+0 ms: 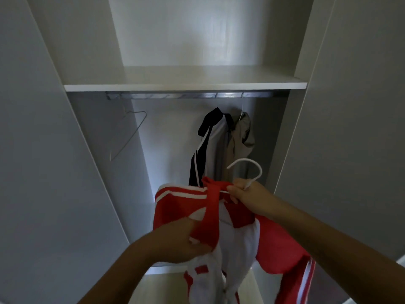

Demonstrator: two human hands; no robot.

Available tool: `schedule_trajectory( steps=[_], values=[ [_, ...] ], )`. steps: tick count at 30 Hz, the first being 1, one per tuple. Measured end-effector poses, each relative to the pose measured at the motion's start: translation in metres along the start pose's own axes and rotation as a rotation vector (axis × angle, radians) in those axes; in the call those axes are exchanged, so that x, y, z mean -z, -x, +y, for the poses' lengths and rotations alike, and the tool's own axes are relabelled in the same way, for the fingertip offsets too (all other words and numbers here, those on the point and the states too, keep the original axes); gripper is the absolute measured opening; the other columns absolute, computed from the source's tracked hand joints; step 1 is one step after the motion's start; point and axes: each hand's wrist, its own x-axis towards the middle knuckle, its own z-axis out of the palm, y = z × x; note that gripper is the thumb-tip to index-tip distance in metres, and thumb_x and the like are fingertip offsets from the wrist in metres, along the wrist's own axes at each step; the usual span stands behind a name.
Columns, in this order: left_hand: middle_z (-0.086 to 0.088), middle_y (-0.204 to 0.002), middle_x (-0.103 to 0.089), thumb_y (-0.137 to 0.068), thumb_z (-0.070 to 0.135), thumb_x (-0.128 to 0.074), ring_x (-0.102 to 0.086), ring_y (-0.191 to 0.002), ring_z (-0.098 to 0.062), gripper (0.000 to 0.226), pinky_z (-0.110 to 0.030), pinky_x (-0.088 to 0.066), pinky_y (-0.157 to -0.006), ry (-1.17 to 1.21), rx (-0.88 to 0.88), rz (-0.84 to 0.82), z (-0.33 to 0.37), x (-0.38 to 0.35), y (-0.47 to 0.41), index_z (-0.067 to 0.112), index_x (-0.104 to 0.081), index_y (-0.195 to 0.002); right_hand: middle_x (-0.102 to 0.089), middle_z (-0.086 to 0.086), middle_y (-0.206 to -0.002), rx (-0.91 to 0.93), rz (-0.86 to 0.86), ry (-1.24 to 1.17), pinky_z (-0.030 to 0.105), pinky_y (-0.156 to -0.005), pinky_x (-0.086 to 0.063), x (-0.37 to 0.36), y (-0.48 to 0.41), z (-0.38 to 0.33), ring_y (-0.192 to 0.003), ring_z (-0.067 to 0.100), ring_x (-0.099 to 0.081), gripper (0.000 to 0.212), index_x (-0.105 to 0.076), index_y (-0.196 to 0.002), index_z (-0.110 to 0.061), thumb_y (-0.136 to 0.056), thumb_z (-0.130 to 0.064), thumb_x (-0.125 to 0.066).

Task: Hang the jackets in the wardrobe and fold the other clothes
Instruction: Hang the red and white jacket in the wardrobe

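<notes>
A red and white jacket [274,240] hangs on a white hanger [252,165] in front of the open wardrobe. My right hand [247,196] grips the hanger just below its hook, at the jacket's collar. My left hand [177,240] grips the jacket's red front edge lower down. The hook points up, well below the metal rail [175,95]. A black and white jacket [210,145] and a grey garment [242,137] hang from the rail at the right.
A bare wire hanger [129,132] hangs at the rail's left end. A white shelf [184,84] runs above the rail. Grey wardrobe doors [43,172] stand open on both sides. A lower shelf [157,279] lies beneath the jacket.
</notes>
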Motion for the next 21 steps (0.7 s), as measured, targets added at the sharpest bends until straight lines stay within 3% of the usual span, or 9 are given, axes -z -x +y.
schedule_trajectory(
  steps=[2,4,6,8,10,13,15,18,21],
  values=[
    [0.024,-0.083,-0.048,-0.093,0.022,-0.056,-0.054,-0.070,0.007,0.016,-0.013,-0.051,-0.074,-0.219,-0.026,-0.006,-0.013,0.017,-0.001,0.034,-0.055,-0.103,-0.050,-0.009,-0.067,0.080,0.027,-0.061,0.014,-0.064,-0.040,0.009,0.002,0.003,-0.058,0.000,-0.050,0.047,-0.051,-0.052,-0.022,-0.099,-0.018,-0.048],
    [0.020,-0.095,-0.052,-0.088,0.025,-0.051,-0.053,-0.086,0.001,0.016,-0.024,-0.051,-0.085,-0.404,-0.160,0.382,-0.034,0.039,-0.009,0.040,-0.053,-0.094,-0.053,-0.013,-0.069,0.145,-0.012,-0.143,0.015,-0.069,-0.041,0.022,0.005,0.004,-0.063,0.000,-0.051,0.045,-0.052,-0.054,-0.022,-0.099,-0.020,-0.047],
    [0.009,-0.112,-0.056,-0.083,0.042,-0.044,-0.052,-0.100,-0.009,0.030,-0.029,-0.043,-0.092,-0.577,-0.264,0.626,-0.037,0.060,-0.023,0.030,-0.057,-0.108,-0.053,-0.014,-0.070,0.180,-0.080,-0.188,0.017,-0.071,-0.042,0.034,0.004,-0.003,-0.065,0.002,-0.051,0.041,-0.053,-0.056,-0.020,-0.096,-0.026,-0.046],
    [0.005,-0.095,-0.063,-0.085,0.053,-0.032,-0.053,-0.079,-0.010,0.046,-0.026,-0.046,-0.076,-0.678,-0.288,0.641,-0.029,0.072,-0.039,0.021,-0.061,-0.102,-0.053,-0.013,-0.072,0.179,-0.140,-0.175,0.018,-0.071,-0.043,0.045,-0.001,-0.015,-0.066,0.005,-0.051,0.041,-0.055,-0.057,-0.019,-0.096,-0.029,-0.046],
    [0.008,-0.059,-0.056,-0.089,0.046,-0.031,-0.042,-0.048,-0.007,0.042,-0.014,-0.029,-0.046,-0.748,-0.331,0.714,-0.023,0.078,-0.052,0.018,-0.060,-0.076,-0.056,-0.012,-0.074,0.132,-0.127,-0.157,0.017,-0.073,-0.043,0.055,-0.007,-0.023,-0.068,0.002,-0.054,0.040,-0.060,-0.059,-0.019,-0.097,-0.025,-0.050],
    [0.008,-0.043,-0.045,-0.093,0.039,-0.034,-0.027,-0.038,-0.004,0.042,-0.007,-0.006,-0.048,-0.779,-0.343,0.835,-0.027,0.091,-0.060,0.017,-0.053,-0.062,-0.059,-0.007,-0.085,0.040,0.142,0.007,0.018,-0.074,-0.042,0.059,-0.010,-0.019,-0.078,0.003,-0.056,0.018,-0.066,-0.078,-0.019,-0.084,-0.036,-0.067],
    [0.008,-0.041,-0.040,-0.100,0.046,-0.021,-0.022,-0.038,-0.004,0.058,-0.007,-0.001,-0.050,-0.802,-0.354,0.923,-0.033,0.098,-0.065,0.017,-0.049,-0.059,-0.053,-0.005,-0.094,-0.033,0.342,0.193,0.023,-0.077,-0.044,0.048,-0.011,-0.008,-0.084,0.008,-0.053,0.026,-0.060,-0.090,-0.022,-0.076,-0.039,-0.073],
    [0.007,-0.040,-0.039,-0.101,0.050,-0.009,-0.021,-0.037,-0.005,0.066,-0.009,0.001,-0.049,-0.824,-0.362,0.915,-0.037,0.112,-0.077,0.017,-0.047,-0.058,-0.054,0.000,-0.104,-0.111,0.439,0.324,0.040,-0.082,-0.049,0.028,-0.024,-0.003,-0.095,0.020,-0.055,0.033,-0.054,-0.106,-0.023,-0.078,-0.021,-0.069],
    [0.005,-0.042,-0.042,-0.099,0.054,-0.007,-0.024,-0.037,-0.010,0.069,-0.015,-0.006,-0.043,-0.815,-0.324,0.901,-0.056,0.132,-0.086,0.016,-0.049,-0.060,-0.055,0.009,-0.113,-0.164,0.466,0.442,0.043,-0.083,-0.051,0.025,-0.040,0.003,-0.101,0.028,-0.057,0.045,-0.051,-0.122,-0.016,-0.080,-0.003,-0.060]
  ],
)
